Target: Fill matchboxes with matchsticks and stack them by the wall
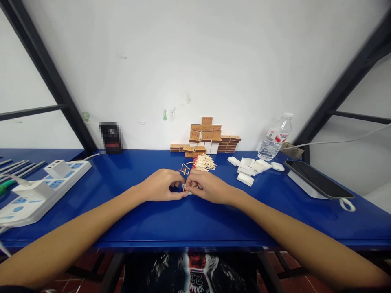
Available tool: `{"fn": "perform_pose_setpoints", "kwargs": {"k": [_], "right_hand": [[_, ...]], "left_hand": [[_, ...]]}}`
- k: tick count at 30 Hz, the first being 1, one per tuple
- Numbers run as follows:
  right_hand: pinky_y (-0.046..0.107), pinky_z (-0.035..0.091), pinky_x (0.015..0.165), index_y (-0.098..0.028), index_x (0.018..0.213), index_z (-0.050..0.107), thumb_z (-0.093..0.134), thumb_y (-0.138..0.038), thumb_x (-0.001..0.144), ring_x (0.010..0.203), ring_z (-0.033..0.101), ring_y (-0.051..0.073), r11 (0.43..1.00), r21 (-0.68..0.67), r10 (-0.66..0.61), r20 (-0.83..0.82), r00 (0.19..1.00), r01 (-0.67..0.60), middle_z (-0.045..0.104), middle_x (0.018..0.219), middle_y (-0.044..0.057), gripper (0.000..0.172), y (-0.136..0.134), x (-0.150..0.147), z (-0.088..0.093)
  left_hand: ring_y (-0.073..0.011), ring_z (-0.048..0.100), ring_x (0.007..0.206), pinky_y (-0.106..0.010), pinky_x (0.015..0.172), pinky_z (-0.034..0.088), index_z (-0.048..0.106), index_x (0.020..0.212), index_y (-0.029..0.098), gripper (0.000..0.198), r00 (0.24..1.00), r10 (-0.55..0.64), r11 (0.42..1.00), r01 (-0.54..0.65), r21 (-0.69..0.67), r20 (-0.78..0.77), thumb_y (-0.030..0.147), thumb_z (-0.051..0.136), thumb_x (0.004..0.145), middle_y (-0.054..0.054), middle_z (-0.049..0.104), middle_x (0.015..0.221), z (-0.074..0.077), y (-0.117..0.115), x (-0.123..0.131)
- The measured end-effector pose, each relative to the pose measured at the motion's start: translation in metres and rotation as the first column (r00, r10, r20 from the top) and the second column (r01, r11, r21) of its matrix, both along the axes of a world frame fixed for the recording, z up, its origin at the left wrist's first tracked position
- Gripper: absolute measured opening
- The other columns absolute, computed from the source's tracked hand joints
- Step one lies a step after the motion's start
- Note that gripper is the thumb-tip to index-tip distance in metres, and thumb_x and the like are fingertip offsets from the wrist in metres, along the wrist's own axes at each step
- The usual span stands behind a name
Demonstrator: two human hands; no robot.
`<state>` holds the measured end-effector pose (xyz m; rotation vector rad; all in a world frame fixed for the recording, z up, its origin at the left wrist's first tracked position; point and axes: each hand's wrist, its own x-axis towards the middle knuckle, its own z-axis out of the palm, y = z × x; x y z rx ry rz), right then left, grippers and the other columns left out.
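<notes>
My left hand and my right hand meet at the middle of the blue table, fingers curled. Between them they pinch a small white matchbox tray with red-tipped matches in it. Just beyond lies a loose heap of matches, with a few stray ones to its left. A stack of brown matchboxes stands against the wall. Empty white inner trays lie to the right.
A white power strip with plugs sits at the left. A black device leans on the wall. On the right stand a water bottle and a phone on a white stand. Black frame bars cross both sides.
</notes>
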<state>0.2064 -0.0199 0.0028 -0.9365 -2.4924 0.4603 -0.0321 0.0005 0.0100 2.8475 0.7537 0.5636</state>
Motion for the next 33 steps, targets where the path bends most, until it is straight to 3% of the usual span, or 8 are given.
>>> {"fn": "perform_pose_setpoints", "kwargs": {"k": [10, 14, 21, 33], "right_hand": [[0.027, 0.039, 0.071, -0.018, 0.092, 0.066, 0.063, -0.022, 0.101, 0.078, 0.053, 0.016, 0.998, 0.062, -0.019, 0.046, 0.999, 0.016, 0.062, 0.088, 0.003, 0.010, 0.004, 0.008, 0.009], [0.027, 0.036, 0.070, -0.017, 0.087, 0.066, 0.062, -0.021, 0.100, 0.076, 0.053, 0.016, 0.982, 0.133, -0.139, 0.054, 0.989, 0.131, 0.063, 0.085, 0.003, 0.015, 0.017, 0.028, 0.016], [0.026, 0.034, 0.063, -0.018, 0.085, 0.065, 0.068, -0.021, 0.093, 0.067, 0.052, 0.014, 0.977, -0.036, -0.197, 0.237, 0.951, 0.212, 0.065, 0.078, 0.001, 0.010, 0.035, 0.051, 0.012], [0.026, 0.035, 0.066, -0.018, 0.089, 0.063, 0.061, -0.018, 0.097, 0.072, 0.051, 0.015, 0.999, 0.007, -0.039, 0.098, 0.994, 0.038, 0.061, 0.081, 0.001, 0.008, 0.002, 0.014, 0.012]], "left_hand": [[-0.0147, 0.062, 0.071, -0.027, 0.067, 0.045, 0.071, 0.090, 0.018, 0.027, 1.000, 0.008, 1.000, -0.008, -0.008, -0.011, 0.045, 0.071, 0.091, -0.001, 0.069, 0.081, 0.002, -0.001, 0.000], [-0.0146, 0.063, 0.070, -0.027, 0.067, 0.045, 0.075, 0.098, 0.019, 0.025, 1.000, 0.015, 1.000, -0.016, -0.018, -0.019, 0.043, 0.072, 0.091, -0.001, 0.070, 0.083, 0.003, -0.001, -0.001], [-0.0143, 0.062, 0.070, -0.028, 0.066, 0.045, 0.076, 0.098, 0.019, 0.027, 1.000, 0.021, 0.999, -0.022, -0.024, -0.022, 0.044, 0.072, 0.091, -0.001, 0.069, 0.082, 0.003, 0.001, -0.002], [-0.0147, 0.062, 0.071, -0.028, 0.067, 0.046, 0.074, 0.097, 0.018, 0.027, 1.000, 0.024, 1.000, -0.024, -0.017, -0.019, 0.045, 0.072, 0.091, -0.001, 0.070, 0.082, 0.002, 0.000, -0.001]]}}
